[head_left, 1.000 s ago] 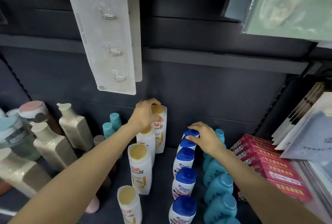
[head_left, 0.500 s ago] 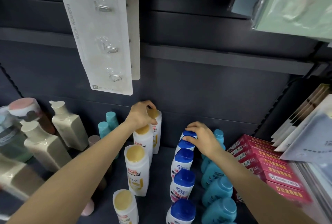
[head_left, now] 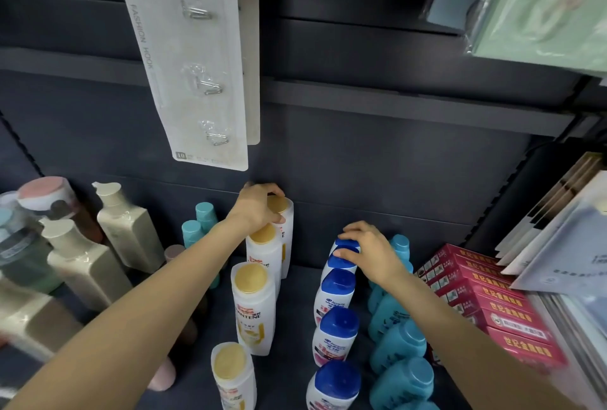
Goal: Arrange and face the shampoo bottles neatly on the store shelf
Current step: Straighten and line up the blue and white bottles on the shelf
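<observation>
Looks like back-of-row tidying: left hand (head_left: 258, 209) grips the rearmost gold-cap bottle (head_left: 285, 212) by its top. Right of it, right hand (head_left: 369, 250) curls over the rearmost blue-cap bottle (head_left: 343, 245). Next, I'd guess, square both against the back panel (head_left: 377, 163), labels forward.

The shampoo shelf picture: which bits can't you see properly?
- Head view: the rearmost gold-capped bottle is partly covered by the left hand, so its label is hidden.
- The rearmost blue-capped bottle sits under the right hand; its grip is unclear.
- The beige pump bottles on the left are blurred.
- The front blue-capped bottle is cut off by the bottom edge.
</observation>
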